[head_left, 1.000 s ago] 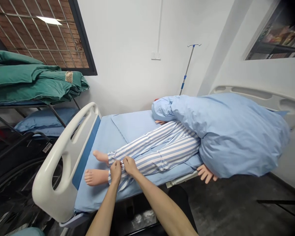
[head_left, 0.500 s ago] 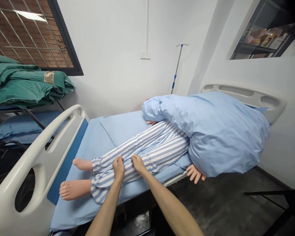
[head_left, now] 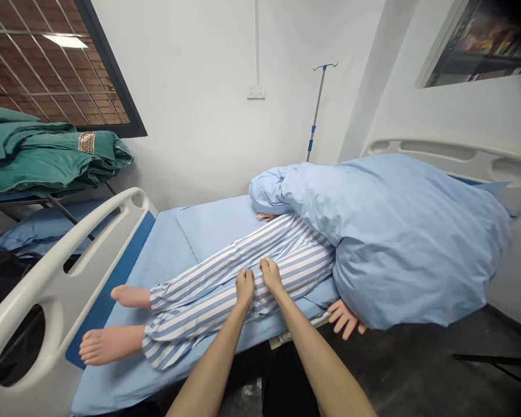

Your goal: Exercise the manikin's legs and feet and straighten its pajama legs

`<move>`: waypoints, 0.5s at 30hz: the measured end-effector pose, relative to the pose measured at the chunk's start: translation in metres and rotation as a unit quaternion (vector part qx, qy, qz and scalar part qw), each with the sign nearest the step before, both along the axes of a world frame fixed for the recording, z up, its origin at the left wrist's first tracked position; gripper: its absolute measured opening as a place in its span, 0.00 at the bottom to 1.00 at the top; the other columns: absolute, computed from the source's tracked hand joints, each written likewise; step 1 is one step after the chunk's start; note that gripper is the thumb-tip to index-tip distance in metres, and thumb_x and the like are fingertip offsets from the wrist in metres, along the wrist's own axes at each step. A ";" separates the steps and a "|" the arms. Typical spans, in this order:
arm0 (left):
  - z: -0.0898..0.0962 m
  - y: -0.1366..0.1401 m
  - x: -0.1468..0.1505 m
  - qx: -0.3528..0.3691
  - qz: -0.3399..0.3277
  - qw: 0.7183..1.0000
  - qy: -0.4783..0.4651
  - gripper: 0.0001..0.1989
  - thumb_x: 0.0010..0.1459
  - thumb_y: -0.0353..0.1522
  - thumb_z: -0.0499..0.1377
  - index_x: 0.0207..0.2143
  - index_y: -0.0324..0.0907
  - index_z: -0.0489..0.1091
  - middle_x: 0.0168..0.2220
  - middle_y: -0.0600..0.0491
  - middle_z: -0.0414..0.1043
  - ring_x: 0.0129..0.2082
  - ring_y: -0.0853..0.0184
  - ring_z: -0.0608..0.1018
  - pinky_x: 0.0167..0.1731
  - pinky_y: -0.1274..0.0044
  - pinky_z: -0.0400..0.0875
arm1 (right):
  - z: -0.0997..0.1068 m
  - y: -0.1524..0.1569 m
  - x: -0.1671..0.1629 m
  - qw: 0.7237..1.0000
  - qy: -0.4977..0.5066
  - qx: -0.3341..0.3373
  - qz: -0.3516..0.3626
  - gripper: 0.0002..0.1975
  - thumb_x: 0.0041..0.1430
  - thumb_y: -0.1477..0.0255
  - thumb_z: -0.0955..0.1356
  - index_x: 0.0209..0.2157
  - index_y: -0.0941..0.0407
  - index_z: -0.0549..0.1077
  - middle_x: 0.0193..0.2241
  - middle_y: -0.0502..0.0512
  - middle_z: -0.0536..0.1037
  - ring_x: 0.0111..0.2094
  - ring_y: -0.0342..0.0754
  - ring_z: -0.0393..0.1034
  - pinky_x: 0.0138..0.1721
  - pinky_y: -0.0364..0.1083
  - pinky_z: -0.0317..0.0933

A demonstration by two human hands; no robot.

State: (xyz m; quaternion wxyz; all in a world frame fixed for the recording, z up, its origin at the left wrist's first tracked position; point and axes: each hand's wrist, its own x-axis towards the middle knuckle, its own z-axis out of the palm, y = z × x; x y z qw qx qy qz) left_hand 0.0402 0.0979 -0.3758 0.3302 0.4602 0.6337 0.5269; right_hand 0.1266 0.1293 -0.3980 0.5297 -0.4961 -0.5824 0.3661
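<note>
- Far left there's a heap of crumpled green fabric [head_left: 56,159], then the white footboard [head_left: 96,229].
- Next up, bare dummy feet [head_left: 110,346] poking out of striped pants [head_left: 186,317], which lie lengthwise on the blue sheet [head_left: 156,249].
- Left hand [head_left: 245,285]: fingers curled, over the near pant leg around the knee.
- Right hand [head_left: 270,274]: just beside it, curled too. Honestly can't tell if either's pinching cloth.
- Right end: big puffy blue quilt [head_left: 412,243] bunched over the waist area.
</note>
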 end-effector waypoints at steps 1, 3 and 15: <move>0.000 0.005 0.009 0.002 -0.006 1.000 -0.003 0.12 0.49 0.34 0.47 0.15 0.43 0.55 0.15 0.59 0.55 0.19 0.72 0.61 0.23 0.78 0.54 | 0.001 0.003 0.009 1.000 0.002 -0.011 0.006 0.13 0.53 0.67 0.56 0.18 0.55 0.57 0.16 0.47 0.59 0.22 0.43 0.55 0.27 0.42 0.52; 0.001 0.017 0.028 0.012 -0.018 1.000 -0.009 0.12 0.49 0.34 0.46 0.15 0.43 0.54 0.15 0.59 0.55 0.20 0.72 0.61 0.24 0.79 0.55 | 0.004 0.010 0.026 0.999 0.011 -0.040 0.017 0.13 0.52 0.66 0.56 0.17 0.55 0.57 0.15 0.47 0.58 0.21 0.43 0.54 0.25 0.42 0.51; -0.006 0.049 0.121 0.020 -0.003 0.999 0.050 0.13 0.52 0.33 0.46 0.16 0.44 0.49 0.17 0.58 0.54 0.22 0.70 0.60 0.26 0.77 0.52 | 0.010 0.045 0.135 0.996 -0.073 0.002 0.043 0.15 0.55 0.62 0.57 0.19 0.55 0.57 0.17 0.48 0.61 0.22 0.44 0.56 0.26 0.43 0.52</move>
